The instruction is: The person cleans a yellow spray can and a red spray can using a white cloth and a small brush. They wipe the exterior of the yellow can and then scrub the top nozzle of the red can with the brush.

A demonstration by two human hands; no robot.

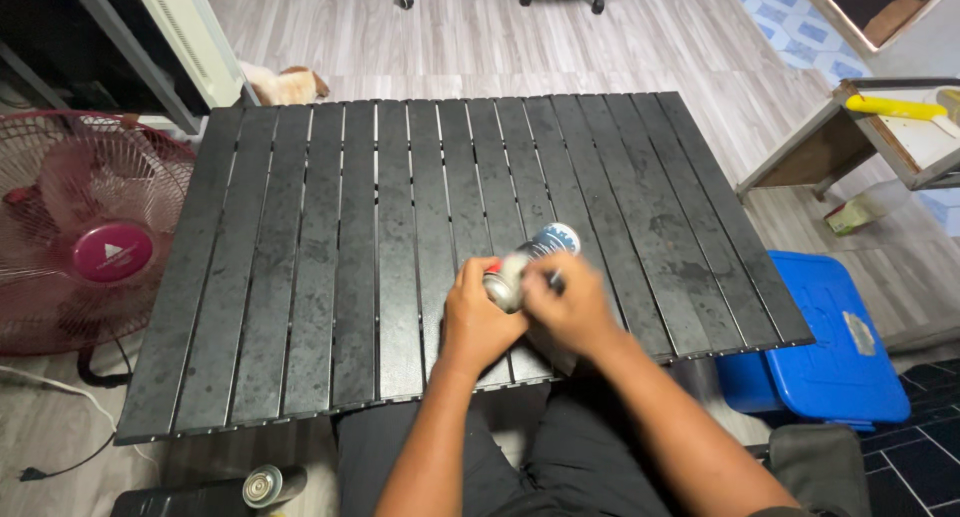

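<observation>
A: What surrounds the person's hands?

B: A black slatted surface point(330, 257) fills the view. A pink fan point(85, 227) stands at its left edge, a blue plastic bin point(840, 347) at its right. Another can point(272, 485) lies on the floor below the near left corner. Nothing blocks the hands.

A: Where is the thing they hold?

B: A silver can with a blue-and-white label point(530, 262) lies tilted just above the near edge, its far end pointing away. The left hand point(478, 322) wraps it from the left, grip pressed on its body. The right hand point(570, 307) covers its near end, fingers curled against it.
</observation>
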